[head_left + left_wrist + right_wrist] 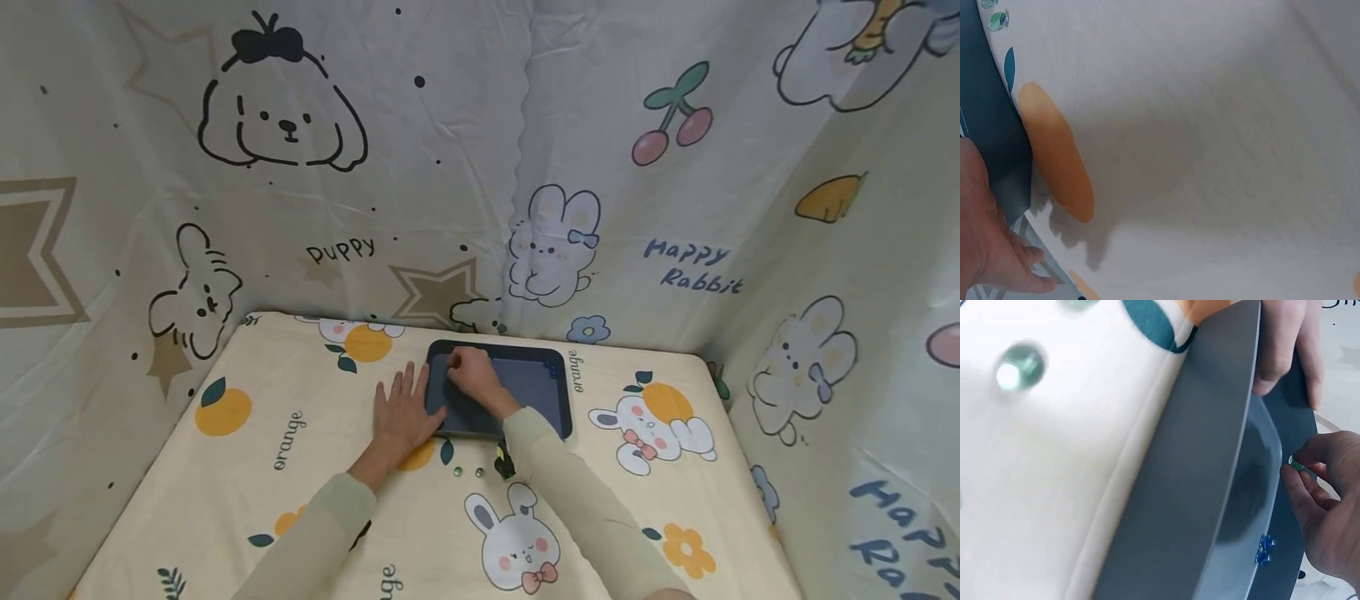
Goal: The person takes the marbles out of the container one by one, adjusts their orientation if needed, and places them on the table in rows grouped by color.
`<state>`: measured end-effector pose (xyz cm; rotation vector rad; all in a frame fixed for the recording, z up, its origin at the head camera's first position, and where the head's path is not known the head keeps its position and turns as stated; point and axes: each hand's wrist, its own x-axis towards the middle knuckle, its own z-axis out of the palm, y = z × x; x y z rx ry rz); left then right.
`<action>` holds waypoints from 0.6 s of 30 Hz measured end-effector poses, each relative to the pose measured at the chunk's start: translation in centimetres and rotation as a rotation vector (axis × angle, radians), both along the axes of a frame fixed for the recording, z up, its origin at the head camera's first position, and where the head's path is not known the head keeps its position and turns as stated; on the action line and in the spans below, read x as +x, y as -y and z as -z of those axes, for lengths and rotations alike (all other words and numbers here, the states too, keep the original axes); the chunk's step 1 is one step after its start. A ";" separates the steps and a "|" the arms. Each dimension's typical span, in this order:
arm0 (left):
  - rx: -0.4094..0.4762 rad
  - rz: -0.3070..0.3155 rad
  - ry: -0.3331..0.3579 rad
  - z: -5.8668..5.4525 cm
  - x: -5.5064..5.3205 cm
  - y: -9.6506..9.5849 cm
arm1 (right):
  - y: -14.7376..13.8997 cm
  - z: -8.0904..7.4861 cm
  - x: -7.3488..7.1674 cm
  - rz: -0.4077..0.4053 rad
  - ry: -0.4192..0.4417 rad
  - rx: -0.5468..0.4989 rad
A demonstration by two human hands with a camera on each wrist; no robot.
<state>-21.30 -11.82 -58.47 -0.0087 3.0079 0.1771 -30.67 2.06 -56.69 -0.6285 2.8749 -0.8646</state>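
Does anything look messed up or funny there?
Nothing looks spilled or broken. Two green marbles lie outside the tray, while blue ones sit bunched in its far right corner. That's slightly odd, but it could be on purpose.

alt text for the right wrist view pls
The right hand pinches a small green marble over a dark tray holding blue pieces; the left hand is at its edge. Another green marble, blurred, lies on the cloth.
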 end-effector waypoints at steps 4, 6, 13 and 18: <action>0.007 -0.004 0.007 0.0 0.1 0.0 | -1.5 -0.4 0.4 -0.017 -0.003 -0.051; 0.005 -0.007 0.008 0.0 0.1 0.0 | -2.3 -0.7 0.7 -0.020 -0.004 -0.088; -0.007 0.001 -0.016 -0.1 0.0 0.1 | -4.9 -2.2 1.9 -0.008 0.023 -0.213; -0.017 0.003 -0.010 -0.1 0.0 0.1 | -7.3 -3.5 2.7 0.051 0.048 -0.278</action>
